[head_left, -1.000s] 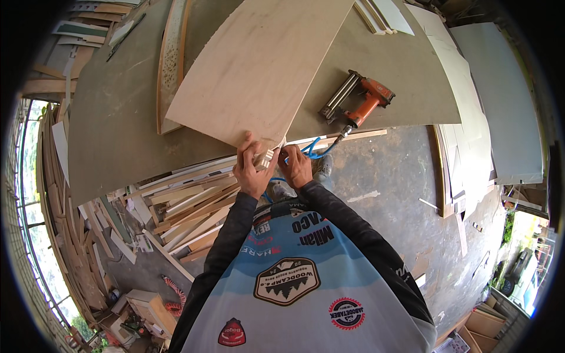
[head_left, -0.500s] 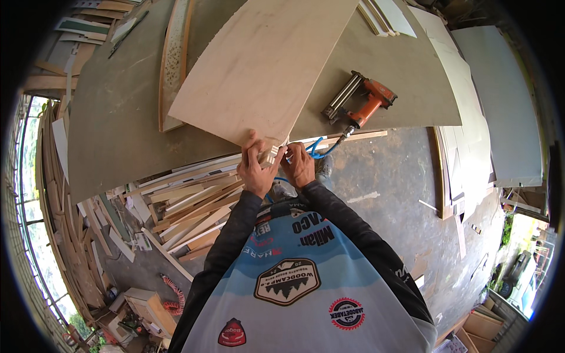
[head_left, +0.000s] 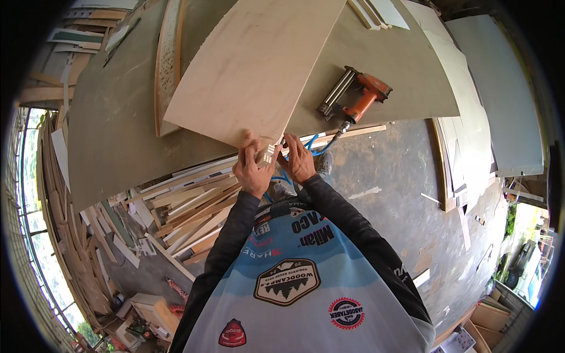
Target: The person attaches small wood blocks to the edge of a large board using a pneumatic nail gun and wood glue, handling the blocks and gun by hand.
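A large pale plywood panel [head_left: 247, 70] lies slanted on the worktable, its near corner reaching out past the table's front edge. Beneath that corner show the stacked ends of pale wood strips [head_left: 268, 154]. My left hand [head_left: 253, 169] is closed round these strip ends, its fingertips on the panel's near edge. Close beside it, my right hand [head_left: 300, 160] pinches at the corner's right side; what its fingers hold is too small to make out. An orange nail gun [head_left: 369, 97] rests on the tabletop to the right of the panel, joined to a blue air hose [head_left: 318, 152].
The brown worktable [head_left: 118, 126] spans the far side, with a long wood-edged strip [head_left: 168, 70] left of the panel. Many loose wood offcuts [head_left: 188, 206] lie under and before it. Pale sheets [head_left: 462, 135] stand at right, over the grey floor [head_left: 388, 170].
The view has tilted slightly, so the scene sits a little differently. Both hands stay at the panel's near corner with only small finger movements; the nail gun rests where it was.
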